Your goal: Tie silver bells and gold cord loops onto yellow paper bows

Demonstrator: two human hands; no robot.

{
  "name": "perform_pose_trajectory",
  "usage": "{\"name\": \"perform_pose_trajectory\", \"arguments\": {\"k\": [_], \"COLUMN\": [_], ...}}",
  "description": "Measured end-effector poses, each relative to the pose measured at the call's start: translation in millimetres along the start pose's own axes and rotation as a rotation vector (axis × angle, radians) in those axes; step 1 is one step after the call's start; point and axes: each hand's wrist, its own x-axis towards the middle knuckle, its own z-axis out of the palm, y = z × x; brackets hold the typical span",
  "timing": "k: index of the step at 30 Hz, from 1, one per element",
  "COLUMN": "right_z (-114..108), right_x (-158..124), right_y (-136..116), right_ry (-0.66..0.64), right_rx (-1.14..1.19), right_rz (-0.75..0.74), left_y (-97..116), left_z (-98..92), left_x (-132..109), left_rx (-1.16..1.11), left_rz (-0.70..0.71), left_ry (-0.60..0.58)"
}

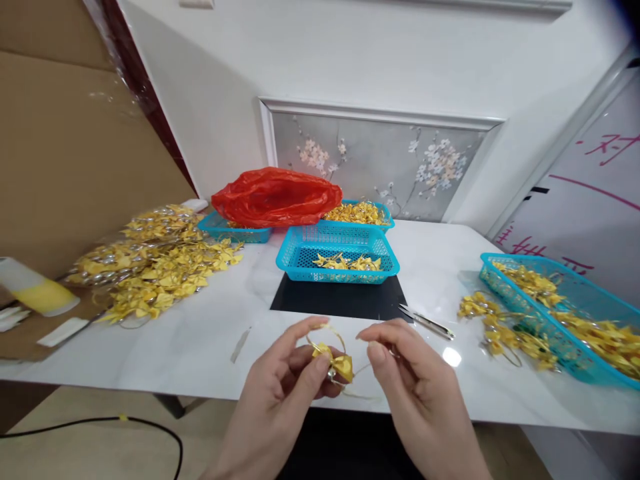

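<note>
2 hands meet at 6 o'clock, just off the near edge of the table [200,347]. The left hand [280,393] pinches a yellow folded piece [341,366] between thumb and fingers, and a gold thread [325,335] loops up from it. The right hand [420,387] is narrow. Its thumb and forefinger are nipped together at the piece's 3 o'clock, seemingly on the thread's free end, though that end is too fine to be sure of.

Judging by this, the work is fixing the thread on the piece. It should go best with the left pinch firm and close to where the thread leaves the fold. The thread wants to be lightly taut so the loop cannot twist, and both hands low over the table.

Snips [427,323] lie at 1 o'clock of the hands, on the edge of a black mat [340,303] at 12. Beyond it, the mid basket [300,257] holds a few pieces. Behind that stand 2 rear baskets [373,208], with a red bag [275,197] slumped over them. A heap [160,273] of pieces lies at 10 o'clock and a bottle [35,290] at 9. At 3 o'clock the right basket [565,293] is part full, with strays [500,333] just beside it.
</note>
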Motion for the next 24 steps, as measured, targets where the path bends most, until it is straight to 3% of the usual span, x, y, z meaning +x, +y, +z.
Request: {"name": "perform_pose_trajectory", "arguments": {"k": [5, 9, 18, 24], "right_z": [6, 16, 9, 16], "right_x": [3, 7, 6, -16], "right_y": [7, 7, 16, 28], "right_ry": [-0.139, -0.111, -0.121, -0.408], "right_rx": [0.000, 0.029, 0.255, 0.521], "right_rz": [0.056, 0.083, 0.311, 0.495], "left_y": [-11, -21, -5, -10], "left_z": [-1.2, -4.9, -10.9, -13.6], "left_x": [-1, -2, 2, 5], "left_rx": [0.098, 0.143, 0.301, 0.320], "left_rz": [0.231, 0.385, 0.394, 0.391], "left_ry": [-0.010, -0.108, -0.136, 0.019]}}
